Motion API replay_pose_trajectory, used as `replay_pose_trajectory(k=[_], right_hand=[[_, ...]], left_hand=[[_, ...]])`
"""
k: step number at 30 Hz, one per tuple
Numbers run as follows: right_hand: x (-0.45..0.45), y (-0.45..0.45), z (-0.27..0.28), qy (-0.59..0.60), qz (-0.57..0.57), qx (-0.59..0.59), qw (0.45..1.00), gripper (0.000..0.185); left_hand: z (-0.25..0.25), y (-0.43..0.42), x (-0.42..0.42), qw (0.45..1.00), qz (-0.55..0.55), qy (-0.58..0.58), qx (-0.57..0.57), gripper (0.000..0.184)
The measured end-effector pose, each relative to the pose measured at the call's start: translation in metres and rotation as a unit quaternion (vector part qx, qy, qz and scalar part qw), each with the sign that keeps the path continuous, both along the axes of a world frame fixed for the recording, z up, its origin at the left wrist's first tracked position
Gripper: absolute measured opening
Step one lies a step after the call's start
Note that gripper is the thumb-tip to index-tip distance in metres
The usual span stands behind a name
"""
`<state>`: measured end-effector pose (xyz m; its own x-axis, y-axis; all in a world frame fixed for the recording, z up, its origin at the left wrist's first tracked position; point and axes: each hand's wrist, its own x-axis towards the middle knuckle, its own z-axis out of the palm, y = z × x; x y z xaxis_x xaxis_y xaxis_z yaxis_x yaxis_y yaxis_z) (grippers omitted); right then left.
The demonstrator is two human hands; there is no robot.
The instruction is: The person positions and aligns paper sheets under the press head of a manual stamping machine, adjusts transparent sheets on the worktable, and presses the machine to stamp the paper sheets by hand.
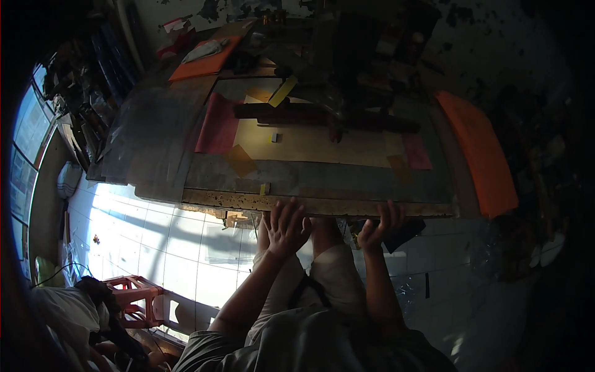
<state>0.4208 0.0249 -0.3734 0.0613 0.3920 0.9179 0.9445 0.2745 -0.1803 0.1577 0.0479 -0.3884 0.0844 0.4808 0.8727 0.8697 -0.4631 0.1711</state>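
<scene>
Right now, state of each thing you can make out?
left hand: open, fingers spread
right hand: open, fingers apart
right-hand orange sheet: draped at the table's side
far-left orange sheet: partly covered
yellow strip: lying aslant

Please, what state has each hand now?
Left hand: open, empty, at the worn brown wooden table edge.
Right hand: open, empty, at the same edge.

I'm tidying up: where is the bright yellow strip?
In the head view, the bright yellow strip is left of the middle of the table, by the left part of the dark bar.
</scene>
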Motion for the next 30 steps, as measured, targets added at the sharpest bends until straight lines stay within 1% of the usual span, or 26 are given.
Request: replay_pose_trajectory(k=[6,10,14,18,20,21,23,26,30], right_hand=[[0.0,-0.001,0.002,0.0,-0.002,-0.003,1.0,0.05],[-0.002,-0.008,0.007,0.001,-0.014,-0.029,0.999,0.052],[-0.005,-0.016,0.023,0.016,0.013,-0.042,0.999,0.053],[-0.013,-0.028,0.05,-0.012,-0.007,-0.076,0.997,0.057],[-0.012,-0.036,0.058,-0.023,-0.021,-0.109,0.994,0.059],[-0.01,-0.039,0.062,-0.024,-0.014,-0.123,0.992,0.059],[-0.008,-0.045,0.071,-0.024,-0.004,-0.154,0.988,0.058],[-0.012,-0.056,0.095,-0.009,-0.008,-0.208,0.978,0.05],[-0.007,-0.052,0.097,-0.034,0.011,-0.191,0.981,0.037]], left_hand=[[0.015,-0.006,0.0,1.0,0.018,0.009,-0.019,0.042],[0.035,-0.016,-0.003,0.998,-0.004,0.004,-0.065,0.046],[0.047,-0.022,-0.006,0.996,-0.008,0.005,-0.091,0.044],[0.057,-0.025,-0.009,0.995,-0.025,-0.024,-0.093,0.041],[0.064,-0.029,-0.011,0.992,-0.028,-0.031,-0.119,0.041],[0.067,-0.031,-0.011,0.99,-0.031,-0.034,-0.133,0.041],[0.068,-0.032,-0.013,0.99,-0.04,-0.04,-0.128,0.041],[0.07,-0.031,-0.012,0.991,-0.044,-0.05,-0.119,0.039],[0.074,-0.033,-0.012,0.991,-0.043,-0.049,-0.119,0.037]])
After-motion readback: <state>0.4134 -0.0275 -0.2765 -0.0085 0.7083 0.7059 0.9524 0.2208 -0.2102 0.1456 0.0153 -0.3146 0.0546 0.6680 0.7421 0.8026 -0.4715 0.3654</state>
